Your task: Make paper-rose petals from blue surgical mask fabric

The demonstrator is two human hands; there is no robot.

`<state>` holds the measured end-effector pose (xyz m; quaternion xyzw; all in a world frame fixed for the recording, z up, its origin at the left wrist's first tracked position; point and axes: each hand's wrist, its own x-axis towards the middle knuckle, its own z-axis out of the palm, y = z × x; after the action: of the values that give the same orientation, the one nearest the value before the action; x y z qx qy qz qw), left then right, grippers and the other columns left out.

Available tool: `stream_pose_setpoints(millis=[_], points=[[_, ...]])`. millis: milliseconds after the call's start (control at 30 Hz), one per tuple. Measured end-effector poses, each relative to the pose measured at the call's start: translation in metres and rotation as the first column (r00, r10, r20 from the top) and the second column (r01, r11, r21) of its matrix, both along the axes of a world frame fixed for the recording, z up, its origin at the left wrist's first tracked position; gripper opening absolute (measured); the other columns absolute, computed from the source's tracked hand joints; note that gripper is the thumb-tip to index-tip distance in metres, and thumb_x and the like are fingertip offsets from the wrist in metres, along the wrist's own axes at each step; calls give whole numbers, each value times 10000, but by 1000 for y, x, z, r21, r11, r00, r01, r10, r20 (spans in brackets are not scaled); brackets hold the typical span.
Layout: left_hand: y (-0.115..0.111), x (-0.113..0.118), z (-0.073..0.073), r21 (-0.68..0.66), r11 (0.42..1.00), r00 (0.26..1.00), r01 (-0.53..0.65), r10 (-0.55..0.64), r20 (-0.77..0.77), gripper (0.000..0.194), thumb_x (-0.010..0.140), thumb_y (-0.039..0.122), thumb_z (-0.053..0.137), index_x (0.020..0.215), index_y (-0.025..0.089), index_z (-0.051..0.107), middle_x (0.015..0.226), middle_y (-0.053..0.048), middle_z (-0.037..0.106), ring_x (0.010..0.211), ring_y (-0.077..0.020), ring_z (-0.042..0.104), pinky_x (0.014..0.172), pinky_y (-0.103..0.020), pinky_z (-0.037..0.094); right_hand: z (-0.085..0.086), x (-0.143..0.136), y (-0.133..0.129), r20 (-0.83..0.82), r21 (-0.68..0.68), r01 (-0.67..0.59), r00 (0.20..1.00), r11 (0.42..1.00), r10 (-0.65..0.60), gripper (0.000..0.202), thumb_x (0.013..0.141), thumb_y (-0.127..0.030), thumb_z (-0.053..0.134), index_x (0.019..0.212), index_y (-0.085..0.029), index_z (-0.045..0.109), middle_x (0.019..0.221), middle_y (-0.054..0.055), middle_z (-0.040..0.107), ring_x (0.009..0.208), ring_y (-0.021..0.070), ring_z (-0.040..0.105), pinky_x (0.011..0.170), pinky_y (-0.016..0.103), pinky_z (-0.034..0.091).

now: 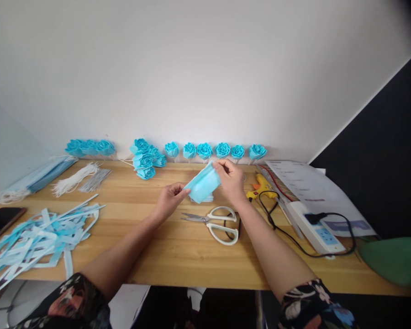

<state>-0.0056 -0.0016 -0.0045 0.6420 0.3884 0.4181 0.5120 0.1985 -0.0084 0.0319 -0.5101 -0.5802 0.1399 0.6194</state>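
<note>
A light-blue piece of face mask fabric [205,183] is stretched at a tilt between both hands above the table. My left hand [173,197] pinches its lower left corner. At the upper right corner, my right hand [230,178] grips it between thumb and fingers. Beneath the fabric lies a small pale stack [208,198], mostly hidden. White-handled scissors [205,220] rest just in front, blades pointing left and slightly apart. A yellow glue gun [263,186] lies to the right of my right hand.
Blue fabric roses [222,150] line the wall. On the left are face masks [44,176], white cords [76,178], grey strips [96,180], cut blue-white strips [51,237] and a phone [2,224]. A power strip [315,228], black cable, papers [315,187] and a green object [393,259] occupy the right.
</note>
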Motion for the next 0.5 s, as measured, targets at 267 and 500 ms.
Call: stream_pose_setpoints(millis=[267, 500], points=[[0, -1, 2, 11, 1000, 1000, 23, -23, -11, 428, 724, 560, 662, 644, 158, 540, 471, 70, 386, 447, -56, 288, 446, -203, 218, 0, 1, 0, -35, 2, -11, 999, 1000, 11, 247, 837, -404, 612, 757, -174, 655, 683, -10, 601, 637, 124, 514, 594, 233, 397], [8, -5, -1, 136, 991, 992, -1, 18, -125, 377, 759, 519, 632, 670, 158, 571, 535, 39, 471, 505, -90, 408, 498, -220, 327, 7, -4, -6, 160, 108, 8, 987, 994, -25, 219, 879, -356, 595, 748, -188, 648, 710, 0, 626, 658, 134, 544, 634, 249, 417]])
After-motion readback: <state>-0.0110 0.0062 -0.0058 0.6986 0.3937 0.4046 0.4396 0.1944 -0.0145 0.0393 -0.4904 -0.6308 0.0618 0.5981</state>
